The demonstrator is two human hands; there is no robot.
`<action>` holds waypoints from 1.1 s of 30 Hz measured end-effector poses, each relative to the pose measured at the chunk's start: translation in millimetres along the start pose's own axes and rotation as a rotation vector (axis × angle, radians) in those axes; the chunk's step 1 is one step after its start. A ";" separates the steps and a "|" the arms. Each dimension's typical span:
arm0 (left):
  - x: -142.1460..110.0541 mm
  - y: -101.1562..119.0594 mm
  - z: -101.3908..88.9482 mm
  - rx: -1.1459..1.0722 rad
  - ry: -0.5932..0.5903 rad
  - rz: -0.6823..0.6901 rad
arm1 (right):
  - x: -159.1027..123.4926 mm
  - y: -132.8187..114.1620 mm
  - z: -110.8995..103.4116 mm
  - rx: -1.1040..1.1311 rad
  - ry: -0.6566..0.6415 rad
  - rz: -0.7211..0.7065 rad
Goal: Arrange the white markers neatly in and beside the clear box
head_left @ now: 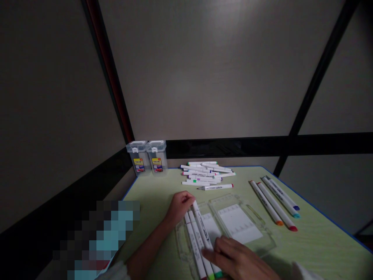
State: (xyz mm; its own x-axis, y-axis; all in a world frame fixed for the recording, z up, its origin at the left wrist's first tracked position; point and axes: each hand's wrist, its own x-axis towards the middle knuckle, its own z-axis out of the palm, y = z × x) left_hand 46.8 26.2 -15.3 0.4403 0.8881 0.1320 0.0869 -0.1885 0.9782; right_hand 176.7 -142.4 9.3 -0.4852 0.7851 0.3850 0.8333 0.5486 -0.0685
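A hinged clear plastic case lies open on the table, with white labelled inserts. Three white markers lie side by side in its left half: a dark-red-ended marker, a light-green-ended marker and a green-ended marker. My left hand is closed, thumb and fingers pinching the far tip of the green-ended marker. At that marker's near end, my right hand has its fingers curled, the index finger across the barrel; its thumb is hidden.
Several white markers are heaped at the back, with a red-ended marker before them. More large markers lie at the right. Two lidded clear containers stand at the back left corner. Walls enclose the table; a blurred patch covers the lower left.
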 end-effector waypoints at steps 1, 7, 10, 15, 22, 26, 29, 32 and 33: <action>-0.2 0.4 0.2 -0.009 0.001 0.000 | -0.5 0.7 1.6 -0.010 0.000 -0.001; -2.2 5.6 1.5 -0.073 0.039 -0.018 | -2.2 3.9 5.8 -0.029 0.016 -0.029; -3.3 8.5 1.3 -0.116 0.044 -0.021 | -2.0 3.5 4.6 -0.021 0.039 -0.026; -3.2 9.9 0.4 -0.169 0.044 -0.028 | -1.5 4.5 4.6 -0.044 0.087 -0.055; -4.5 11.5 -1.8 -0.187 0.012 -0.012 | -3.1 6.5 5.7 -0.031 0.069 -0.058; -4.2 9.1 -2.8 -0.185 0.034 -0.003 | -1.7 6.7 3.0 0.017 0.043 -0.044; -2.8 5.8 -3.6 -0.190 0.070 -0.019 | -0.5 7.5 0.2 0.030 0.034 -0.034; -1.9 3.5 -4.2 -0.195 0.096 -0.034 | -1.3 8.4 -2.9 0.019 0.067 -0.014; -1.9 3.0 -4.3 -0.198 0.101 -0.036 | -1.8 8.7 -4.1 0.019 0.068 -0.009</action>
State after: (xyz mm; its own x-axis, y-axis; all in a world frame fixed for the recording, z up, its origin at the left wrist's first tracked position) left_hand 42.4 25.8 -11.9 0.3471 0.9322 0.1026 -0.0807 -0.0792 0.9936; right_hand 185.9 -140.2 11.7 -0.4728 0.7591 0.4476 0.8237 0.5612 -0.0816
